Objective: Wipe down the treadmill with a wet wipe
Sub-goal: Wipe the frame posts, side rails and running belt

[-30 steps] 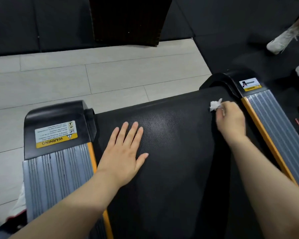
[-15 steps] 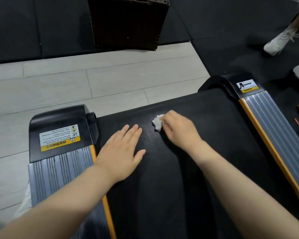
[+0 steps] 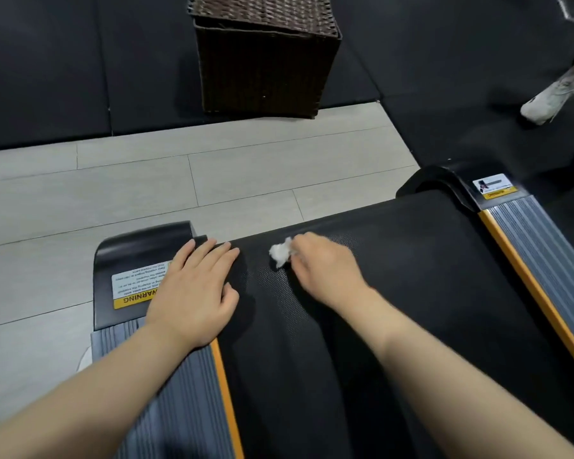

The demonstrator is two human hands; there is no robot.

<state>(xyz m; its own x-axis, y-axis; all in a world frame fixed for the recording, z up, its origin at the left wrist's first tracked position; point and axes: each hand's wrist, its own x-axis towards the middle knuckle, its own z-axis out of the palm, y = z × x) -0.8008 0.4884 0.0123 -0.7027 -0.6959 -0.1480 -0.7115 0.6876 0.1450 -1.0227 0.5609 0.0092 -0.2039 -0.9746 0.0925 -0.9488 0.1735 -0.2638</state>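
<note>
Wiping is proceeding mid-frame: right hand (image 3: pixel 325 273) is pinching wet wipe (image 3: pixel 280 251) against treadmill belt (image 3: pixel 411 276), left hand (image 3: pixel 193 293) is bracing flat, fingers straight; overlapping, evenly pressed strokes are advisable.

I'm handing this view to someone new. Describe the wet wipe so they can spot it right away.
Start at the black treadmill belt that runs between two grey side rails with orange edges. Near its far end, the right hand pinches the wet wipe against the belt. It is a small crumpled white wad, the only white thing on the dark belt.
</note>
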